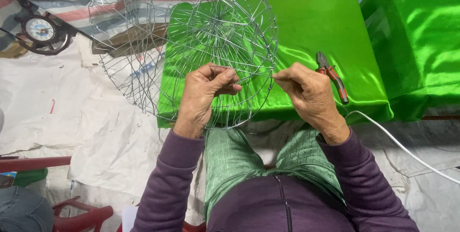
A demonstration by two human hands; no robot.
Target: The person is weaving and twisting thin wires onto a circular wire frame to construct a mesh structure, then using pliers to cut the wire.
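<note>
Head view: both hands pinch the round silver wire basket frame (pixel 184 45) at its six o'clock rim, left hand (pixel 203 95) and right hand (pixel 309 93) clamped on thin wires. It looks light, springy, best held by the rim. Red-handled pliers (pixel 331 76) lie on the green satin cushion (pixel 311 26) at three o'clock.

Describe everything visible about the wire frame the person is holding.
The wire frame is a round, basket-like cage of thin, shiny silver wire: concentric rings crossed by spokes from a hub. It stands tilted on edge over the green satin cushion. The left hand grips its lower rim; the right hand pinches a wire at its right edge.
</note>
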